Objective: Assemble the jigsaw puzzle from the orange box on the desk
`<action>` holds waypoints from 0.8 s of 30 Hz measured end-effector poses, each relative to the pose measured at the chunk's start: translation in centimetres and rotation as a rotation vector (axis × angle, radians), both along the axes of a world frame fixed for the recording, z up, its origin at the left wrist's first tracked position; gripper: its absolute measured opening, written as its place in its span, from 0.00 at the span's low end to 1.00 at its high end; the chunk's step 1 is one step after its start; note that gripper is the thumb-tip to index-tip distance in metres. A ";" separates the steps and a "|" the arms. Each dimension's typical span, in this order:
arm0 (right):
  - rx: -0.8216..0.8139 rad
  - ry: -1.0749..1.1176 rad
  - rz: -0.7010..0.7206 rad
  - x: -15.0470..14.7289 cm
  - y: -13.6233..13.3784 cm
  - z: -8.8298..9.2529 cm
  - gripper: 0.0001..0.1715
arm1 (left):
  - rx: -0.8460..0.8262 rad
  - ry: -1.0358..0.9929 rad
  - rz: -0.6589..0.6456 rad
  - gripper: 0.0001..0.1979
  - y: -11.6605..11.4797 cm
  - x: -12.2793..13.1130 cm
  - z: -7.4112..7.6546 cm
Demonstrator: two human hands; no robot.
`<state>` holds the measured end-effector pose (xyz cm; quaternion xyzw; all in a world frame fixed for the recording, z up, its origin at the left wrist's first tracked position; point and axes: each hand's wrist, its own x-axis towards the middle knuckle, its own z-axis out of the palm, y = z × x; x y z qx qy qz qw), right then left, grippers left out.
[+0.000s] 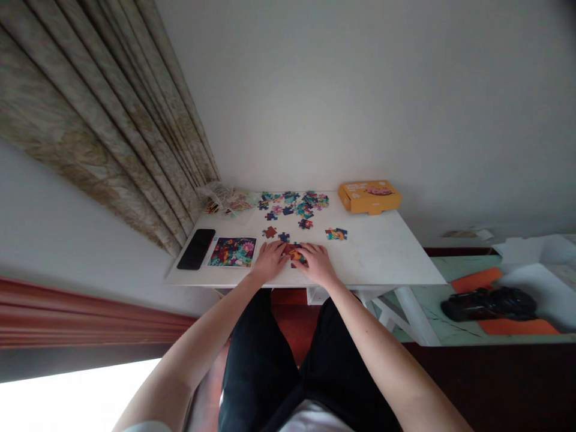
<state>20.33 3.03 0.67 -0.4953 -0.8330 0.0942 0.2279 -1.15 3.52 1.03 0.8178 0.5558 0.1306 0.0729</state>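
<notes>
A small cluster of puzzle pieces in red, orange and dark blue lies on the white table near its front edge. From the left, my left hand has its fingertips closed against the cluster. My right hand grips it from the other side, its fingers partly covering the pieces. Just beyond my left fingertips lie a dark blue puzzle piece and a reddish-brown one. A printed reference picture rests left of my left hand. To the right is a joined puzzle section.
Several loose puzzle pieces spread across the back of the white table. At the back right stands an orange box. A black phone and a clear plastic bag occupy the left side, beside the curtain.
</notes>
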 end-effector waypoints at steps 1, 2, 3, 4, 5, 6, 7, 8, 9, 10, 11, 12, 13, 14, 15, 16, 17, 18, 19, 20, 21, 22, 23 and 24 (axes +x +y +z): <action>-0.001 0.000 0.002 0.0 0.0 0.0 0.22 | 0.009 0.006 0.007 0.23 0.0 0.1 0.0; -0.003 -0.001 0.002 0.0 0.0 0.1 0.22 | 0.023 0.015 0.008 0.24 0.0 0.3 0.0; -0.005 -0.002 0.002 0.0 0.0 0.1 0.22 | 0.037 0.028 0.005 0.24 -0.1 0.5 0.0; -0.006 -0.003 0.002 0.0 0.0 0.2 0.22 | 0.046 0.042 -0.002 0.25 -0.1 0.7 -0.1; -0.007 -0.004 0.001 0.0 0.0 0.2 0.22 | 0.046 0.056 -0.010 0.26 -0.1 0.9 -0.1; -0.006 -0.004 0.002 0.0 0.0 0.2 0.22 | 0.039 0.069 -0.016 0.27 -0.1 1.1 -0.1; -0.004 -0.003 0.002 0.0 0.0 0.1 0.22 | 0.028 0.080 -0.021 0.27 -0.1 1.2 -0.2; -0.003 -0.002 0.004 0.0 0.0 0.1 0.22 | 0.016 0.088 -0.023 0.27 0.0 1.3 -0.2; -0.001 -0.001 0.005 0.0 0.0 0.1 0.22 | 0.007 0.092 -0.026 0.27 0.0 1.3 -0.2; 0.000 -0.001 0.006 0.0 0.0 0.1 0.22 | 0.003 0.095 -0.028 0.27 0.1 1.3 -0.2; 0.001 0.000 0.006 0.0 0.0 0.0 0.22 | 0.002 0.097 -0.031 0.27 0.2 1.3 -0.1; 0.000 0.000 0.006 0.0 0.0 0.0 0.22 | 0.001 0.099 -0.032 0.26 0.3 1.3 -0.1; 0.000 0.000 0.004 0.0 0.0 0.0 0.22 | -0.001 0.103 -0.033 0.26 0.4 1.2 0.0; -0.001 0.000 0.003 0.0 0.0 0.0 0.22 | -0.005 0.108 -0.033 0.26 0.4 1.1 0.0; -0.001 0.000 0.001 0.0 0.0 0.0 0.22 | -0.009 0.113 -0.034 0.26 0.4 1.1 0.1; -0.001 0.000 0.000 0.0 0.0 0.0 0.22 | -0.012 0.118 -0.036 0.27 0.4 1.1 0.1; -0.001 0.000 0.000 0.0 0.0 0.0 0.22 | -0.015 0.122 -0.039 0.27 0.4 1.0 0.0; -0.002 0.000 0.002 0.0 0.0 -0.1 0.22 | -0.017 0.125 -0.043 0.28 0.3 0.9 0.0; -0.003 0.000 0.004 0.1 0.0 -0.1 0.22 | -0.019 0.127 -0.047 0.28 0.3 0.9 -0.1; -0.004 -0.001 0.007 0.1 0.1 -0.1 0.22 | -0.023 0.129 -0.050 0.29 0.4 0.8 -0.1; -0.005 -0.003 0.009 0.1 0.1 -0.1 0.22 | -0.028 0.131 -0.049 0.29 0.4 0.7 -0.1; -0.006 -0.005 0.011 0.1 0.1 -0.1 0.22 | -0.032 0.132 -0.049 0.28 0.5 0.7 -0.2; -0.006 -0.008 0.011 0.1 0.1 -0.1 0.22 | -0.036 0.132 -0.050 0.28 0.6 0.6 -0.2; -0.006 -0.011 0.010 0.1 0.1 -0.1 0.22 | -0.039 0.132 -0.053 0.28 0.7 0.6 -0.1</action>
